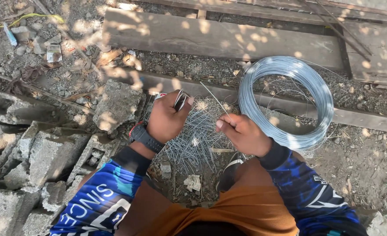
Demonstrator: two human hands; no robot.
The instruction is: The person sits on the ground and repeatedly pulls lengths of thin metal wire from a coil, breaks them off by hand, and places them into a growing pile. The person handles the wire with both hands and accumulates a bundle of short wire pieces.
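1. Broken concrete blocks (36,161) — grey rubble heaped at the far left on bare, gravelly ground (368,153), with litter and twigs scattered beyond.
2. Left hand (167,119) — clenched around a cutting tool (180,100), apparently pliers or snips, whose handles stick up past the knuckles; a dark wristwatch (145,137) sits on the wrist.
3. Pile of cut wire pieces (193,140) — short, thin lengths lying crisscrossed on the ground directly beneath both hands, probably so that each cut piece drops onto the heap.
4. Right hand (244,133) — fingers pinched on a single straight wire strand (215,101), held slanting up toward the tool.
5. Coil of galvanised wire (289,102) — lies flat just right of the hands, partly over a weathered plank (355,117), within easy reach as stock.
6. Setting — outdoors, dappled with leaf shade; more planks (219,39) lie across the top.
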